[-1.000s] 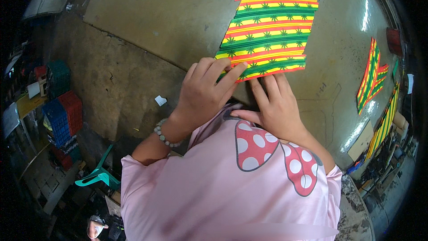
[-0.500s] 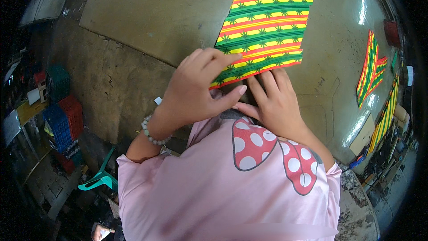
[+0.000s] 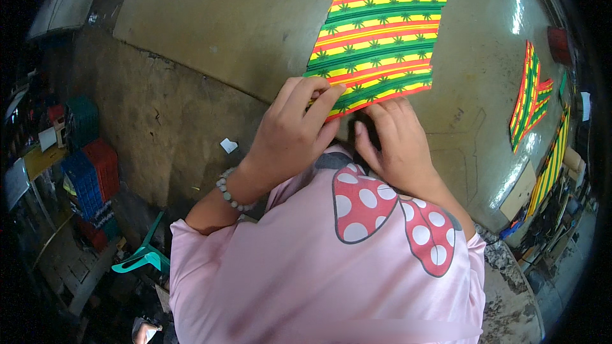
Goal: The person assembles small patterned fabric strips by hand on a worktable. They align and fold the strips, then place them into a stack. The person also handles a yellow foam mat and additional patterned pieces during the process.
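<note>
A row of overlapping flat printed pieces (image 3: pixel 382 38), striped red, yellow and green with dark leaf shapes, runs away from me on the table. My left hand (image 3: pixel 290 127) pinches the near left corner of the closest piece, with its fingers over the top and the thumb at the near edge. At the middle of that edge is my right hand (image 3: pixel 398 140), its fingertips against or just under the piece and partly hidden. The right thumb stands apart from the fingers, off the piece.
The shiny table (image 3: pixel 223 19) has a seam to the left, beyond which lies a brown surface (image 3: pixel 134 114) with a white scrap (image 3: pixel 229 145). More striped pieces (image 3: pixel 528 102) lie at the right. Plastic crates (image 3: pixel 89 172) and a turquoise hanger-like object (image 3: pixel 145 256) are lower left.
My left hand has moved slightly right and closed its fingers and thumb on the corner. My right hand's fingers have drawn together at the near edge. The white scrap is more exposed.
</note>
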Tool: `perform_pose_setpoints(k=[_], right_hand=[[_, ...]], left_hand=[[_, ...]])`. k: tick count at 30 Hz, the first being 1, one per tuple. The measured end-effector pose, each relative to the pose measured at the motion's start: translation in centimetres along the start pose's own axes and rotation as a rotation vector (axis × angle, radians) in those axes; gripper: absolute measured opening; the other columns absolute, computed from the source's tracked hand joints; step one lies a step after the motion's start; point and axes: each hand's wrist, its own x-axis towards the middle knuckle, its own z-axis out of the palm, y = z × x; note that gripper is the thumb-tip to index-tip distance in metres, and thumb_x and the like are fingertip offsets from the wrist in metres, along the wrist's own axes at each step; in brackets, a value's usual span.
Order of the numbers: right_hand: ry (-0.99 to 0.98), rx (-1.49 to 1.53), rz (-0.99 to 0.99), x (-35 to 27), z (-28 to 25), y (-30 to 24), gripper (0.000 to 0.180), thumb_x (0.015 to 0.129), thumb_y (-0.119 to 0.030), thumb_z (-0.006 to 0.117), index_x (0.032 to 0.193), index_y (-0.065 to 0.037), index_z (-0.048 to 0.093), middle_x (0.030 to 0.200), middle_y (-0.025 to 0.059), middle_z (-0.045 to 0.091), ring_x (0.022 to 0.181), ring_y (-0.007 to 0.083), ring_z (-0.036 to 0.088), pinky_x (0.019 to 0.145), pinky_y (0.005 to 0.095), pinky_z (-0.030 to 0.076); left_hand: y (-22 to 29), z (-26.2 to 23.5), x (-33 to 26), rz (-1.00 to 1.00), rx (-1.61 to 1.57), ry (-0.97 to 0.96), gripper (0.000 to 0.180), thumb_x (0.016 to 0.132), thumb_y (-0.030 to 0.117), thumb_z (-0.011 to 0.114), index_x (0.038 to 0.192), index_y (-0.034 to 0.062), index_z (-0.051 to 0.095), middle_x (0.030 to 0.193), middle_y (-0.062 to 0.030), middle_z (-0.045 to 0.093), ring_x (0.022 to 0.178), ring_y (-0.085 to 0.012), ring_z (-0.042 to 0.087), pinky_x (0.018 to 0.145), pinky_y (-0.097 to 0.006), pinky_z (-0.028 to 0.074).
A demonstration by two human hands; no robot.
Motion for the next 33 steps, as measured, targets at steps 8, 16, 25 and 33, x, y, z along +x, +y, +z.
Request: perform_pose_setpoints(k=[8,16,25,33], right_hand=[[0.144,-0.014,-0.006,0.2,0.4,0.3,0.06,0.077,0.005,0.067,0.135,-0.003,0.054,0.097,0.0158,0.061,0.093,0.0332,0.062,0.09,0.0452,0.051],[0.164,-0.102,0.035,0.1,0.3,0.2,0.051,0.074,0.009,0.069,0.123,-0.006,0.067,0.085,0.0113,0.065,0.074,0.0258,0.062,0.071,0.0359,0.052],[0.16,-0.115,0.038,-0.1,0.3,0.1,0.052,0.071,0.009,0.069,0.12,-0.007,0.069,0.075,0.0085,0.06,0.068,0.0234,0.058,0.067,0.0346,0.051],[0.151,-0.079,0.03,-0.1,0.2,0.1,0.051,0.071,0.007,0.071,0.12,-0.005,0.069,0.075,0.0093,0.061,0.068,0.0244,0.059,0.068,0.0351,0.051]], left_hand=[[-0.4,0.5,-0.1,0.024,-0.001,0.039,0.039,0.074,-0.001,0.072,0.113,0.0026,0.066,0.105,-0.012,0.058,0.094,-0.0292,0.059,0.08,-0.038,0.051],[-0.1,-0.4,0.4,0.046,-0.024,0.004,0.039,0.076,0.007,0.074,0.113,-0.0011,0.063,0.105,-0.0133,0.056,0.095,-0.0297,0.058,0.082,-0.039,0.051],[-0.3,-1.1,2.0,-0.046,-0.083,-0.077,0.027,0.088,0.007,0.062,0.115,0.0018,0.064,0.101,-0.0141,0.057,0.094,-0.0299,0.059,0.082,-0.039,0.049],[-0.6,-0.5,2.0,-0.137,-0.188,-0.019,0.017,0.088,0.004,0.064,0.103,-0.0015,0.067,0.095,-0.0139,0.059,0.091,-0.0311,0.06,0.081,-0.039,0.05]])
